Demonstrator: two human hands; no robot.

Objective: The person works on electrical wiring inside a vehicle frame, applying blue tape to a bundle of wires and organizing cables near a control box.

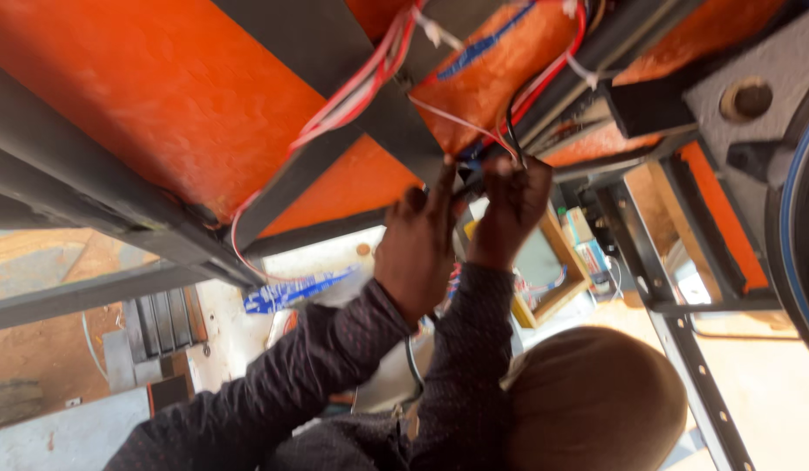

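Nearest the camera, a rounded brown head (592,401) fills the lower right corner. Both hands reach up to the orange panel's underside: left hand (417,253) and right hand (512,205) each pinch the wire bundle (487,153), which runs diagonally along the dark frame bar (334,148), so the grip steadies it.

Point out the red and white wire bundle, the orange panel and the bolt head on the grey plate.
red and white wire bundle (356,92): head view, middle of the run crossing the dark beam.
orange panel (151,87): head view, bare middle of its face.
bolt head (746,98): head view, its centre.
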